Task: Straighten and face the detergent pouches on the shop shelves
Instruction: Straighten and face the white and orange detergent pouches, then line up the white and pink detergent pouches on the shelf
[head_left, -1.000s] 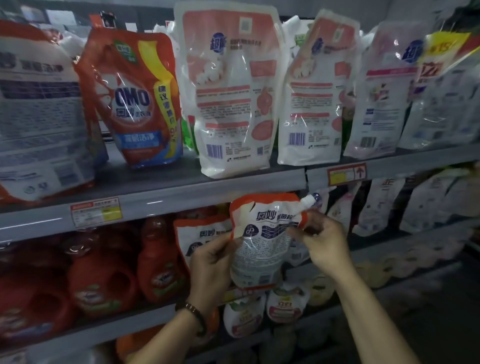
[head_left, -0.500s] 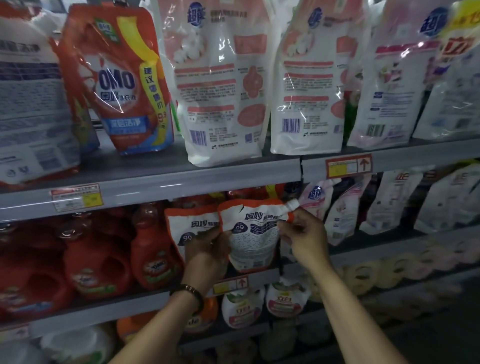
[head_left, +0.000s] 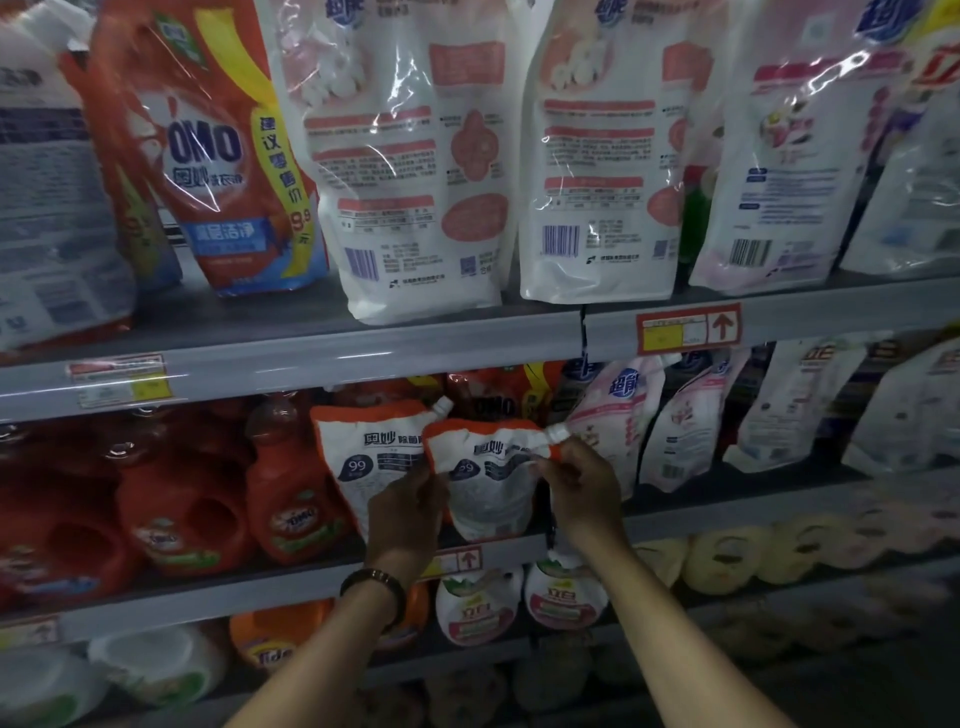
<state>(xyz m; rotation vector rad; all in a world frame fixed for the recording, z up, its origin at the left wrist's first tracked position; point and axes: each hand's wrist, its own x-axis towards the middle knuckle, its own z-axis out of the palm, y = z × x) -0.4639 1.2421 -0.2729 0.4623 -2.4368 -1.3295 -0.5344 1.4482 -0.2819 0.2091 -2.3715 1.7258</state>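
The left hand (head_left: 410, 512) and right hand (head_left: 582, 488) pinched the sides of a small orange-and-white pouch (head_left: 488, 493) with their fingers, as if setting it on the middle shelf (head_left: 737, 506) beside its twin (head_left: 363, 457), and next it probably needed standing straight, front out.

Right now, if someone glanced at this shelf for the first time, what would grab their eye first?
Mid-frame, the left hand grips the side and the right hand pinches the spout corner of a small orange-topped pouch at the middle shelf. Above left, the big red OMO pouch faces out, while the large white pouch right of it shows its barcode side.
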